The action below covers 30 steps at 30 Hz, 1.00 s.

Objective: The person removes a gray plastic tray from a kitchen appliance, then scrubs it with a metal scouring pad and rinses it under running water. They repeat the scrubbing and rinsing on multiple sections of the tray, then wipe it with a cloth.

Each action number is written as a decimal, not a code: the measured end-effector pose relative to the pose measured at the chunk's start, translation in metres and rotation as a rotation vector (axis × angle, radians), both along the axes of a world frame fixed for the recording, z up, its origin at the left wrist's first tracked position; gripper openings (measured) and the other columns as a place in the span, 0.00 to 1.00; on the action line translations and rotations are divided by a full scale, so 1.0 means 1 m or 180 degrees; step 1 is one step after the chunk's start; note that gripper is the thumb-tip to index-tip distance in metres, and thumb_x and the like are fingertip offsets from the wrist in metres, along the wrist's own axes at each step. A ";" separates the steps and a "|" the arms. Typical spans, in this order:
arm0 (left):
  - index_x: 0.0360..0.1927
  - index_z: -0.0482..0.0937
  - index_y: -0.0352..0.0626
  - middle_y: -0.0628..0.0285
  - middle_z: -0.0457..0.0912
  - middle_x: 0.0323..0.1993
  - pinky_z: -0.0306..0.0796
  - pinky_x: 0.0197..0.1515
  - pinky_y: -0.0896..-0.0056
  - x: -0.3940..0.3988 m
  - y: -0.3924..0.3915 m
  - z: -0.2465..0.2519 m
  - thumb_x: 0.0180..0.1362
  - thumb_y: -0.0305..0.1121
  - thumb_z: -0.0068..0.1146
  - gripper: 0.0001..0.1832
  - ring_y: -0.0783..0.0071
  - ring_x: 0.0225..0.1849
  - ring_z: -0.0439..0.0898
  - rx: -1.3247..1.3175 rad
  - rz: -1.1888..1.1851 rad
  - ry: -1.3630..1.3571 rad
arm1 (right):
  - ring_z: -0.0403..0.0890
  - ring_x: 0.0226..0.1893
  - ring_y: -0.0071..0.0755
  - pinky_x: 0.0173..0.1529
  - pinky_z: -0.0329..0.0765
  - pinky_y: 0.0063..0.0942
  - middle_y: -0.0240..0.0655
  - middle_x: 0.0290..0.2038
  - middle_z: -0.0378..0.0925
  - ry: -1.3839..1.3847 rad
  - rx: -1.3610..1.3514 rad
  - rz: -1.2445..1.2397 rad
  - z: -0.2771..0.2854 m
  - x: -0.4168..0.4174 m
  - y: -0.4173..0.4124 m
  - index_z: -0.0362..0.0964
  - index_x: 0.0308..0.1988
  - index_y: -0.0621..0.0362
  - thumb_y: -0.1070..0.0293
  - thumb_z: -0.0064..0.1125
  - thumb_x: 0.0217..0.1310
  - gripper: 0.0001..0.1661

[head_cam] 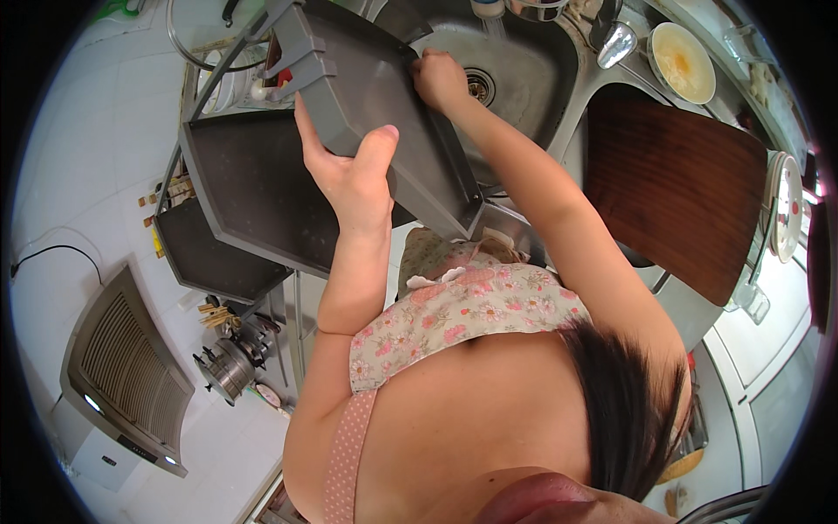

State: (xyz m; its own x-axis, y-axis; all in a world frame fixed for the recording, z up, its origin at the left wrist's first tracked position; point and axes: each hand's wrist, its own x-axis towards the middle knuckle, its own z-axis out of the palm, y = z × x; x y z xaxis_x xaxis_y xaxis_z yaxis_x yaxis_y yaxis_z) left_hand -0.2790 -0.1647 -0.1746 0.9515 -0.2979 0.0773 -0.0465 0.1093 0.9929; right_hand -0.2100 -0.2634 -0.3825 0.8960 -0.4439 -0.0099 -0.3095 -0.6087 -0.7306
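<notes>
A dark grey metal shelf tray (pixel 386 85) with raised walls and hooked brackets stands tilted at the sink's left side. My left hand (pixel 353 164) grips its near wall, the thumb on one side and a finger reaching up by the brackets. My right hand (pixel 440 78) is curled at the tray's far rim, over the edge of the stainless steel sink (pixel 524 98); its fingertips are hidden, so what lies within them does not show. Water runs from the faucet (pixel 488 8) into the basin, beyond the right hand.
More dark tray shelves (pixel 262 177) of a metal rack stand at the left. To the right are a dark wooden board (pixel 674 190), a bowl of cloudy yellowish liquid (pixel 682 62) and stacked plates (pixel 785 206). A steel pot (pixel 226 370) and range hood (pixel 127 367) are at lower left.
</notes>
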 end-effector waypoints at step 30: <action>0.52 0.65 0.34 0.62 0.72 0.39 0.65 0.46 0.75 0.002 -0.002 -0.005 0.40 0.18 0.51 0.29 0.75 0.38 0.71 0.0035 -0.0021 -0.0199 | 0.76 0.35 0.47 0.41 0.75 0.39 0.41 0.30 0.74 -0.0867 0.0074 0.0003 -0.015 -0.077 0.026 0.75 0.22 0.61 0.73 0.51 0.47 0.07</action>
